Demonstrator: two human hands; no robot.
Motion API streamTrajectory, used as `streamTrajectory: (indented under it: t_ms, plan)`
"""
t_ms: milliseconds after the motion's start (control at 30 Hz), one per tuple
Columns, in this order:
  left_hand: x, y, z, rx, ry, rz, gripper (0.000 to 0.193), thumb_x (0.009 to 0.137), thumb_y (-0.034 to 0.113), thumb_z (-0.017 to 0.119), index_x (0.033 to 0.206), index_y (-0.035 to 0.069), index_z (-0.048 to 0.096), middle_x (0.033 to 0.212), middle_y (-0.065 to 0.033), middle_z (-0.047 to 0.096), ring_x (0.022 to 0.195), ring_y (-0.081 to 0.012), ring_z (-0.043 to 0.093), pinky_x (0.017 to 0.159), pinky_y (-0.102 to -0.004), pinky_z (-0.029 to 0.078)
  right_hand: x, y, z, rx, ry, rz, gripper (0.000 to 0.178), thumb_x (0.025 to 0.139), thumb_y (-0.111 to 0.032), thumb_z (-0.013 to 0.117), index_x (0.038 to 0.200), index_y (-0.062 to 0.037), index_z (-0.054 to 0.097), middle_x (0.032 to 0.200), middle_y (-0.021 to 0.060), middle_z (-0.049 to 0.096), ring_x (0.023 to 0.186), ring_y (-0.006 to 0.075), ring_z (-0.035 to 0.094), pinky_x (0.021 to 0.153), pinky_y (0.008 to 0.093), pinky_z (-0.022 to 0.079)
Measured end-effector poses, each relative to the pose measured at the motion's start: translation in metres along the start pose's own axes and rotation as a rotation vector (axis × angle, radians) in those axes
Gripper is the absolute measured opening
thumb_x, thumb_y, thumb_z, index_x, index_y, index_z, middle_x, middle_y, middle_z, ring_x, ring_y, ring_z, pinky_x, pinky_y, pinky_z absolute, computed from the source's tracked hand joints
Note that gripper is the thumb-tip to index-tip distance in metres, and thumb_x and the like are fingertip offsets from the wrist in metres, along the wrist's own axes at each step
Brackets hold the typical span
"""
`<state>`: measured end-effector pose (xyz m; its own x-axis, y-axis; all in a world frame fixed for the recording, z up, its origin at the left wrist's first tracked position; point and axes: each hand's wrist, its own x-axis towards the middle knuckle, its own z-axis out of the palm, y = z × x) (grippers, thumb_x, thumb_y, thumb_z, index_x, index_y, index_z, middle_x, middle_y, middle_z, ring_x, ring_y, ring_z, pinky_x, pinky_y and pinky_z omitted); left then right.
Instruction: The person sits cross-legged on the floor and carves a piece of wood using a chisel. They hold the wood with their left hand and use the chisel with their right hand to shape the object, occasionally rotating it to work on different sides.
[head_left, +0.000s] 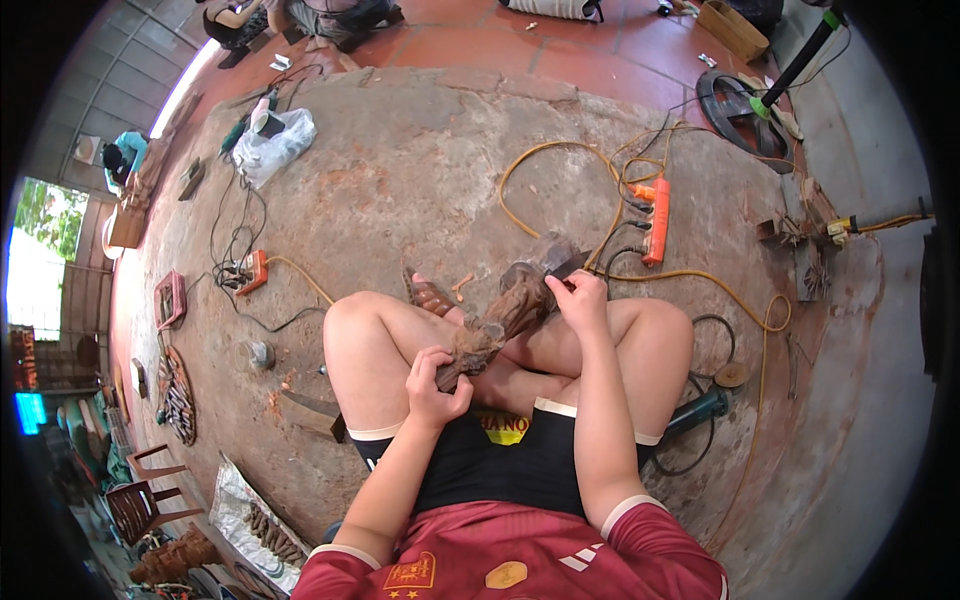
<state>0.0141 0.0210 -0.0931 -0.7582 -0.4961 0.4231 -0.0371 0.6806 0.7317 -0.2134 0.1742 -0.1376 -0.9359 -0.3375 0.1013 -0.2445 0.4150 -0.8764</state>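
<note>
A dark brown carved wooden piece [518, 305] lies slantwise over my crossed legs. My left hand [438, 385] is closed around its near end, fingers curled over the rough carving. At the far end my right hand [582, 303] is closed in a pinch on a small dark flat piece [566, 264], which touches or lies just beside the carving; its kind is not clear. The fingers partly hide both contact spots. Beyond my left shin a brown sandal [432, 297] shows on my foot.
An orange power strip [656, 222] with plugs and a yellow cord lies ahead right; another orange power strip [252, 272] sits left. A green cylindrical power tool [700, 408] is by my right knee. A plastic bag [275, 148] lies far left. Other people [330, 20] sit beyond.
</note>
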Motion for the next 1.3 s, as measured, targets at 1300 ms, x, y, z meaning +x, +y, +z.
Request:
streamTrajectory:
  t_ms: [1300]
  plan:
    - [-0.001,-0.001,0.0,-0.002,-0.008,-0.01,0.028,0.064,0.001,0.065,0.09,-0.001,0.057,0.094,-0.0197,0.063,0.083,-0.0327,0.064,0.077,-0.038,0.053,-0.006,-0.016,-0.011,0.07,0.187,0.095,0.023,0.084,-0.016,0.072,0.073,0.0032,0.065,0.068,0.0151,0.065,0.059,0.0288,0.064,0.056,0.0382,0.049]
